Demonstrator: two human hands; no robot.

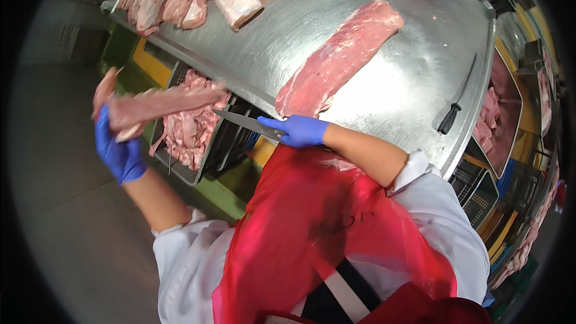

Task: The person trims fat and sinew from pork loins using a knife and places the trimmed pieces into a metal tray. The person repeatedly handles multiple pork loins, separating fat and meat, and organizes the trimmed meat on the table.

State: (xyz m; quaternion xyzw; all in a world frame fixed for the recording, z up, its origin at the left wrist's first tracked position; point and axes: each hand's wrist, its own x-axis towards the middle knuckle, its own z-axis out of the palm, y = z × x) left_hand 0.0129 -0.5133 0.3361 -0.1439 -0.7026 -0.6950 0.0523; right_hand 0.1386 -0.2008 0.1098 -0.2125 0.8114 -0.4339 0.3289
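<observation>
Gripping meat strip point(171, 107) w/ L hand point(120, 153) nr crate point(189, 177), knife point(245, 121) w/ R hand point(305, 131), nr loin point(342, 57) on worktop point(414, 78).

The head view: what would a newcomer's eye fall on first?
Probably the bright red apron, at bottom centre. Just above it, the blue-gloved right fingers hold a knife; at left, the left fingers hold a meat strip. A long meat slab lies on the steel table, upper centre.

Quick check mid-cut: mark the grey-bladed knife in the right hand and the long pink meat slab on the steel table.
Grey-bladed knife point(248, 122), head view: middle of the visible blade.
Long pink meat slab point(339, 60), head view: middle of its upper surface.
</observation>
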